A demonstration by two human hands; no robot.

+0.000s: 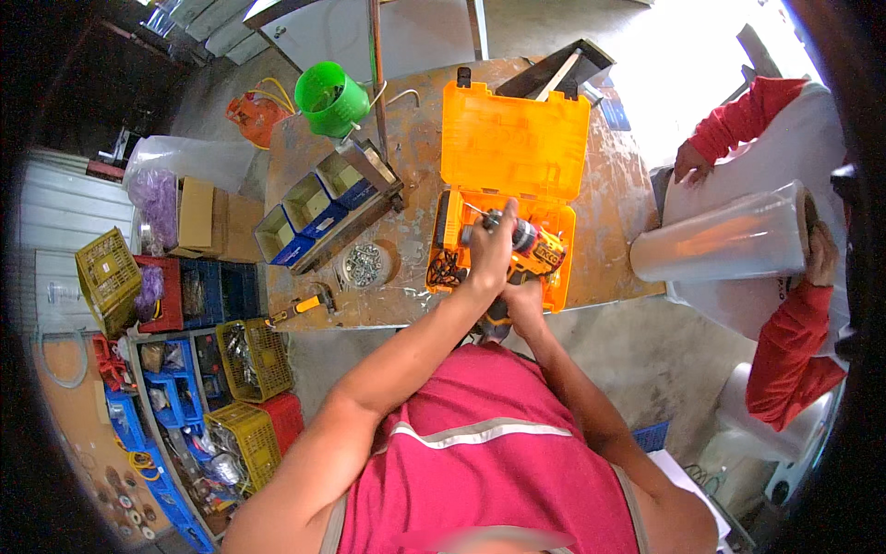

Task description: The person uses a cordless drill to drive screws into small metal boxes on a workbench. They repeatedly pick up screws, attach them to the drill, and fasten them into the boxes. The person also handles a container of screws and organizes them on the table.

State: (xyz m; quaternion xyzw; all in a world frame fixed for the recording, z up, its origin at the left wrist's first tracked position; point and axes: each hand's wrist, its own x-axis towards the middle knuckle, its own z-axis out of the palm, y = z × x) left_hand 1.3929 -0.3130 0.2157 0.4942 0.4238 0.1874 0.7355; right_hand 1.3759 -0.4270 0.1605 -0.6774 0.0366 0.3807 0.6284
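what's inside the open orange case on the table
The orange case shows a coiled black cable and a dark block along its left side. The drill, left hand and right hand cover much of the rest; what lies beneath them is hidden.

Drill orange and black; case orange; tub green; hammer yellow-black; tabletop brown, blotched pale grey.
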